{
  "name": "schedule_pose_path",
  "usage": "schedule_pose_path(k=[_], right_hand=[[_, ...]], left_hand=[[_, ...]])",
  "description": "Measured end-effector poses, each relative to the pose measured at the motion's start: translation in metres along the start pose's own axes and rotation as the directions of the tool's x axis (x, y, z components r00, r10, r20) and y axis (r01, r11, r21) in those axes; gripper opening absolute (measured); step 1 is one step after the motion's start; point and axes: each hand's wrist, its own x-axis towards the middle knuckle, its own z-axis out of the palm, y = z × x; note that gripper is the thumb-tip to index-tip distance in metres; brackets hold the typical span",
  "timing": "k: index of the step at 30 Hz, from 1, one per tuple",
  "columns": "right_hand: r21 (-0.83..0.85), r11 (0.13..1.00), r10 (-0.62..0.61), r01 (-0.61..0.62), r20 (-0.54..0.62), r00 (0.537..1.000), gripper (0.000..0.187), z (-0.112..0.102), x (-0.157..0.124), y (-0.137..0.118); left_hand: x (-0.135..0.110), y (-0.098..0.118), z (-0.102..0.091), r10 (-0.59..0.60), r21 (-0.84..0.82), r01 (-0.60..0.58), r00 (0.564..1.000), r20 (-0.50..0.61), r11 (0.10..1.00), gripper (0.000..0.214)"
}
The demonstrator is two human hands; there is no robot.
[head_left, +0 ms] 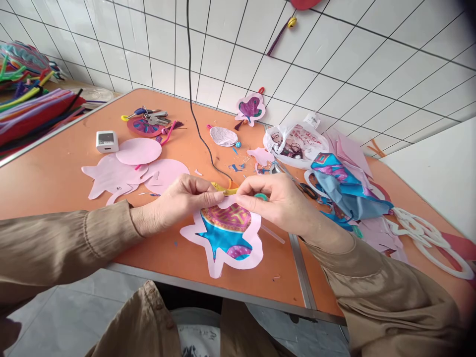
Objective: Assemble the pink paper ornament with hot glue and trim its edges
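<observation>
A pink star-like cutout point(256, 243) with blue and purple patterned fabric point(225, 233) set in its middle hangs at the near side of the table. My left hand point(188, 196) pinches its top edge between thumb and fingers. Close beside it, my right hand point(273, 198) pinches the same edge from the other side. Just behind my fingertips lies a yellow tool point(225, 189), probably a glue gun, mostly hidden, with a black cord point(197, 124) running up from it. Part of a green ring point(261, 197) shows by my right hand.
Pink cutouts point(111, 173) and a white charger point(107, 142) lie left, near keys point(156, 118). Scissors point(307, 189), a plastic bag point(297, 146) and blue fabric point(338, 186) crowd the right. White foam rings point(435, 238) sit far right. Pipe cleaners point(33, 109) fill the left corner.
</observation>
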Motion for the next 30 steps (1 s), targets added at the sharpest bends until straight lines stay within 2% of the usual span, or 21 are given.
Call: schedule_pose_path(k=[6, 10, 15, 19, 23, 25, 27, 28, 30], right_hand=[[0.010, 1.000, 0.011, -0.011, -0.004, 1.000, 0.022, -0.001, 0.003, 0.002], [0.033, 0.999, 0.001, 0.000, -0.001, 1.000, 0.022, 0.000, 0.004, 0.004], [0.073, 0.997, -0.017, 0.019, -0.027, 0.999, 0.014, 0.005, 0.003, 0.005], [0.069, 0.997, -0.026, 0.029, -0.048, 0.999, 0.024, 0.010, 0.003, 0.004], [0.118, 0.992, -0.014, 0.035, -0.175, 0.985, 0.027, 0.009, 0.004, 0.009], [0.139, 0.989, -0.009, 0.045, -0.253, 0.968, 0.036, 0.005, 0.005, 0.012], [0.150, 0.987, -0.013, 0.057, -0.282, 0.959, 0.048, 0.001, 0.005, 0.013], [0.158, 0.986, -0.013, 0.057, -0.263, 0.965, 0.051, 0.000, 0.005, 0.013], [0.179, 0.983, -0.007, 0.036, -0.156, 0.988, 0.047, -0.001, 0.004, 0.010]], left_hand=[[0.002, -0.005, -0.003, 0.014, -0.070, -0.016, 0.999, -0.039, 0.997, 0.056], [0.001, -0.002, -0.003, 0.015, 0.024, -0.016, 1.000, 0.014, 1.000, 0.051], [-0.001, 0.002, -0.001, -0.012, 0.097, 0.012, 1.000, 0.007, 0.995, 0.047], [-0.001, 0.002, -0.001, 0.001, 0.110, -0.004, 0.999, 0.035, 0.994, 0.046], [-0.001, 0.004, 0.000, -0.005, 0.116, 0.000, 0.999, 0.038, 0.993, 0.046], [-0.001, 0.005, -0.001, -0.028, 0.101, 0.024, 0.999, 0.033, 0.995, 0.046], [-0.002, 0.005, -0.001, -0.044, 0.085, 0.042, 0.999, 0.026, 0.996, 0.046], [-0.002, 0.004, -0.001, -0.048, 0.083, 0.046, 0.999, 0.023, 0.995, 0.046], [-0.001, 0.003, -0.001, -0.050, 0.085, 0.048, 0.998, 0.025, 0.995, 0.049]])
